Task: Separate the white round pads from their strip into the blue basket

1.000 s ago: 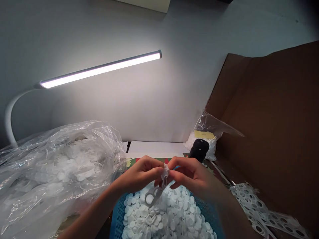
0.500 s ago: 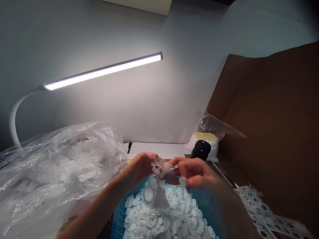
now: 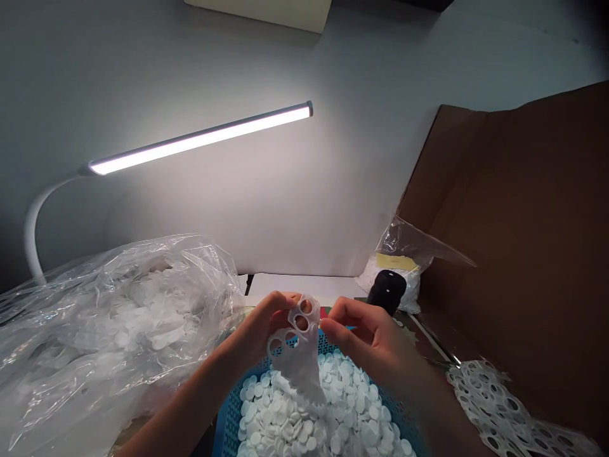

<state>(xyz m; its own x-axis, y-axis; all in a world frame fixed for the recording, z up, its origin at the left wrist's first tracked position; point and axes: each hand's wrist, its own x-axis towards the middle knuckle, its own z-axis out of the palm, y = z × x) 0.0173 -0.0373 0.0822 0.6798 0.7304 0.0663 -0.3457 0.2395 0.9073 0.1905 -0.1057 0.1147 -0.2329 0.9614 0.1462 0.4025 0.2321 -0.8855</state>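
Observation:
My left hand holds up a strip of white perforated sheet, its thumb and fingers behind the holes. My right hand pinches the strip's right edge between finger and thumb. The strip's lower end hangs down with a ragged edge, just above a heap of white punched discs. The discs fill a blue plastic mesh basket, whose near part lies out of view.
A clear plastic bag of white discs bulges on the left. A black cylinder stands before a small bag with a yellow label. Perforated sheet scraps lie in a cardboard box on the right.
The strip, bunched between my fingers earlier, is now spread out with its holes showing. My hands have moved apart, and the view has shifted slightly.

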